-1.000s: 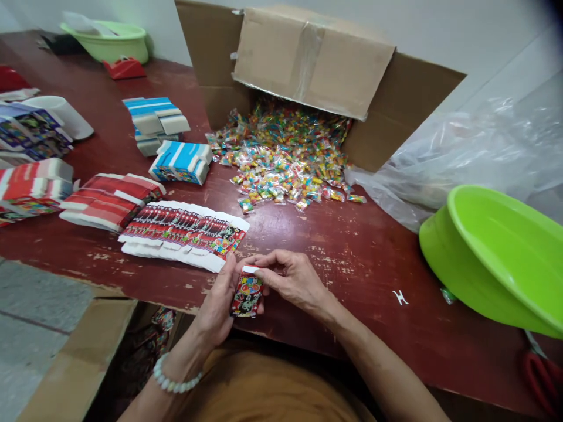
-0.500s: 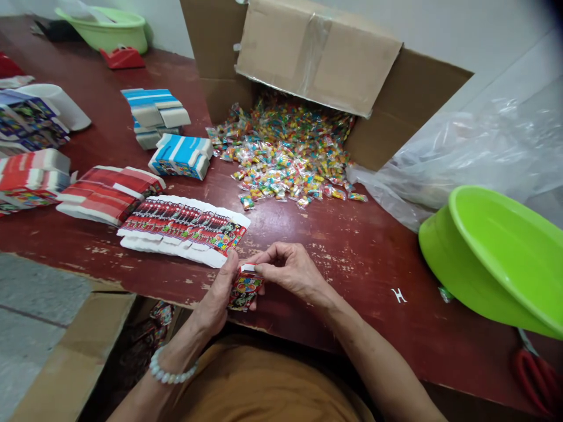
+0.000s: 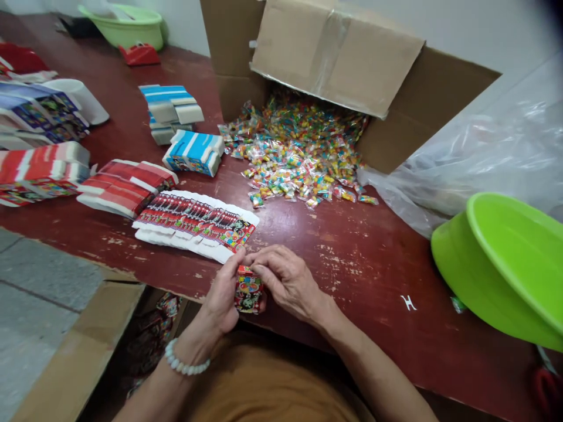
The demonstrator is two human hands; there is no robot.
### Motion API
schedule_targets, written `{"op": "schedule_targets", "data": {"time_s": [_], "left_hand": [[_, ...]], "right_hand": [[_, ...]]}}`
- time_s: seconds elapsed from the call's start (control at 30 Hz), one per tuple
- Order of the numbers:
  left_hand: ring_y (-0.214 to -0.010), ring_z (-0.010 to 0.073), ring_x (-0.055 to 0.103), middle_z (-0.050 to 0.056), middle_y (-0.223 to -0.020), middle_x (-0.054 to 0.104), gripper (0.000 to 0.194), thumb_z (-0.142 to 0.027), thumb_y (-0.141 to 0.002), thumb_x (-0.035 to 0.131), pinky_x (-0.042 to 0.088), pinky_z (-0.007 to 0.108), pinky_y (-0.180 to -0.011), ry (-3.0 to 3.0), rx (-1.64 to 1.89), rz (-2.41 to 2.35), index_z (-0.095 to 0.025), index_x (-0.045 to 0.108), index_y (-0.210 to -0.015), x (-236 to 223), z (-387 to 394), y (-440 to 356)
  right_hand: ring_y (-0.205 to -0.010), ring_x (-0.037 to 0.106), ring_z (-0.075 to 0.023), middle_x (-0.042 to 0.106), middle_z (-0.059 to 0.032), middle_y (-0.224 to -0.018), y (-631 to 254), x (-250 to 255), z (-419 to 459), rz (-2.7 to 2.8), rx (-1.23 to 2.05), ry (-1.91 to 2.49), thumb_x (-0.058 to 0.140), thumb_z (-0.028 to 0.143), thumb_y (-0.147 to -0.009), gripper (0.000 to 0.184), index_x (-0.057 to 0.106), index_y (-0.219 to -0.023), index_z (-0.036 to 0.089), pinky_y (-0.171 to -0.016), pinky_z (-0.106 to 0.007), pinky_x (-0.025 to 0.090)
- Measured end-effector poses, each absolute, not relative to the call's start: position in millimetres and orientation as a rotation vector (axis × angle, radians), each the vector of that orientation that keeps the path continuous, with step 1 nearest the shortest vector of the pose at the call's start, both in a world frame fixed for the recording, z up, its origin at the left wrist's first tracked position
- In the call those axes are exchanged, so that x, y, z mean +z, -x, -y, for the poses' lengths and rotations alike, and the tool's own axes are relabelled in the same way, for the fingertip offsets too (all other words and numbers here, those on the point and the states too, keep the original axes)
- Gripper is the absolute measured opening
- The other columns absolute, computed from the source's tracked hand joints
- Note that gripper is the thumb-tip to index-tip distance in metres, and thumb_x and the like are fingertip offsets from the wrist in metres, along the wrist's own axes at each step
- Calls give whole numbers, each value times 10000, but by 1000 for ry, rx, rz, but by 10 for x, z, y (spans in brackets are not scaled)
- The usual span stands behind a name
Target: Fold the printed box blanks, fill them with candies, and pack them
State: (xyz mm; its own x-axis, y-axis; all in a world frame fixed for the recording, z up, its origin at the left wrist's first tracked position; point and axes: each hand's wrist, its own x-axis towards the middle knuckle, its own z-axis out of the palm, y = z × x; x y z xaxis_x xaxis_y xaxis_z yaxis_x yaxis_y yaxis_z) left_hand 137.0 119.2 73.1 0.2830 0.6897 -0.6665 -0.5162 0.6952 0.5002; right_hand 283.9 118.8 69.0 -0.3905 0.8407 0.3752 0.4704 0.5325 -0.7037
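A small red printed candy box (image 3: pixel 248 290) stands upright at the table's front edge, between my hands. My left hand (image 3: pixel 223 291) is wrapped round its left side, thumb up by the top. The fingers of my right hand (image 3: pixel 285 278) are bent over the box's top edge, pressing at the closure; they hide part of it. Just beyond lies a fanned row of flat red boxes (image 3: pixel 193 223). Behind it, small clear packets of colourful candy (image 3: pixel 299 164) spill from a cardboard carton (image 3: pixel 334 53) lying on its side.
A green basin (image 3: pixel 492 264) stands at the right, with red-handled scissors (image 3: pixel 548 381) near it. Stacks of red boxes (image 3: pixel 127 184) and blue boxes (image 3: pixel 193 152) sit at the left. Below the table edge is an open carton (image 3: pixel 88 351) holding filled boxes.
The white flap on the box's top no longer shows; the top looks folded down under my right fingers. The whole view has shifted slightly, moving things rightward in it.
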Motion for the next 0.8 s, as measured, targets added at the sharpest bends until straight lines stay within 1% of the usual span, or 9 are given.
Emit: {"op": "schedule_targets", "data": {"time_s": [0.1, 0.17, 0.37, 0.5, 0.6, 0.67, 0.7, 0.73, 0.8], "left_hand": [[-358, 163, 610, 39, -572, 694, 389, -336, -1021, 385, 501, 255, -346, -146, 889, -954, -122, 689, -907, 742, -1210, -1357], [-433, 151, 656, 46, -631, 720, 365, -304, -1034, 382, 526, 227, -404, -126, 945, -924, -119, 683, -943, 737, -1228, -1351], [-615, 174, 723, 83, -792, 763, 422, -420, -1035, 392, 561, 226, -503, -153, 969, -966, -118, 673, -1125, 690, -1188, -1358], [-510, 163, 654, 57, -761, 742, 502, -584, -898, 591, 557, 270, -488, -273, 902, -1029, -158, 658, -1155, 753, -1088, -1228], [-498, 152, 616, -2, -690, 700, 606, -668, -775, 681, 534, 261, -486, -479, 991, -1229, -218, 621, -1177, 808, -983, -921], [-595, 181, 657, -12, -719, 706, 600, -695, -782, 637, 546, 273, -544, -635, 1059, -1476, -250, 607, -1183, 757, -866, -585], [-745, 214, 699, 2, -834, 737, 573, -672, -820, 603, 572, 302, -650, -748, 1016, -1602, -265, 597, -1223, 691, -788, -381], [-894, 260, 709, 18, -925, 751, 553, -684, -831, 563, 580, 338, -732, -855, 991, -1794, -269, 619, -1193, 597, -699, -158], [-1260, 372, 578, 41, -1275, 690, 505, -672, -856, 506, 529, 481, -961, -990, 832, -2036, -287, 623, -1160, 352, -501, 308]], "right_hand": [[-1005, 639, -200, 733, -64, -1121, -2869, 603, -1243, 2105, 591, 1001, 596, 378, -976, 208, 694, -1061, 215, -883, -360, 472], [-1052, 621, -220, 702, -74, -1213, -2876, 585, -1247, 2141, 542, 997, 642, 391, -945, 267, 676, -1152, 225, -888, -376, 466], [-1096, 588, -256, 688, -81, -1269, -2777, 604, -1152, 2193, 529, 1062, 618, 266, -944, 300, 641, -1241, 231, -901, -423, 455], [-1117, 616, -217, 694, -67, -1253, -2715, 533, -1236, 2116, 789, 896, 629, 293, -945, 245, 639, -1184, 238, -946, -388, 472], [-1106, 633, -196, 672, -86, -1234, -2697, 422, -1503, 1940, 893, 925, 615, 372, -954, 303, 608, -1221, 228, -923, -345, 507], [-1125, 612, -226, 647, -117, -1255, -2681, 350, -1725, 1897, 764, 1137, 636, 395, -935, 402, 578, -1285, 205, -941, -369, 498], [-1151, 592, -248, 629, -131, -1283, -2667, 320, -1827, 1913, 684, 1248, 657, 404, -918, 450, 570, -1306, 194, -969, -391, 480], [-1168, 572, -270, 613, -140, -1308, -2647, 294, -1912, 1946, 617, 1349, 675, 419, -902, 489, 569, -1319, 188, -990, -415, 460], [-1196, 531, -316, 587, -146, -1341, -2590, 251, -2023, 2014, 516, 1528, 702, 478, -864, 568, 573, -1336, 190, -1004, -465, 426]]}}
